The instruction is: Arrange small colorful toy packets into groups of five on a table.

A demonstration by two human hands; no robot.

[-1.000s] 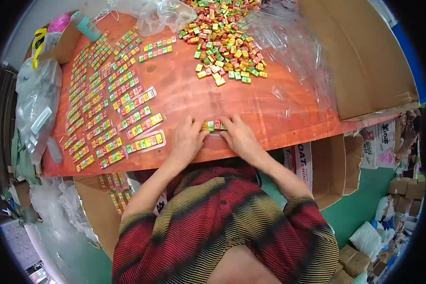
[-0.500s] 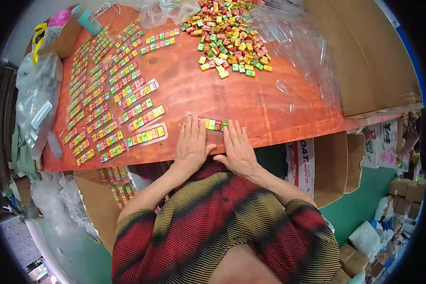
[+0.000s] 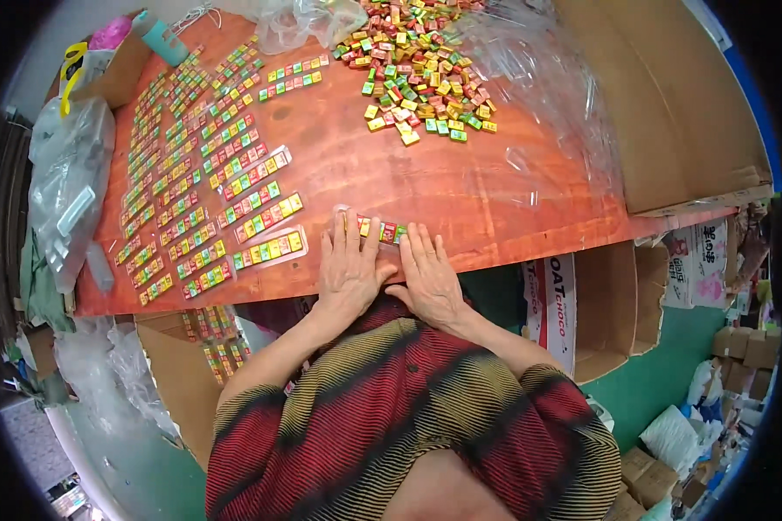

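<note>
A short row of small red, yellow and green boxes [image 3: 390, 232] lies near the front edge of the table, in what looks like a clear plastic tray. My left hand [image 3: 348, 271] is laid flat over the row's left end, fingers stretched out and hiding part of it. At the other end my right hand [image 3: 431, 280] presses its straight fingertips, palm down. Both thumbs point inward toward each other. Left of my hands rests a filled clear tray [image 3: 270, 249] with a similar row of boxes.
Many filled rows [image 3: 180, 189] cover the table's left side. A heap of loose little boxes [image 3: 426, 74] lies at the back, beside clear plastic trays [image 3: 552, 78]. A large cardboard box [image 3: 669, 113] stands at the right, and a turquoise bottle [image 3: 163, 42] at the far left.
Both hands have slid slightly left, the row of boxes shifting with them. My left fingers now cover its left end more. The other rows and the heap stay put.
</note>
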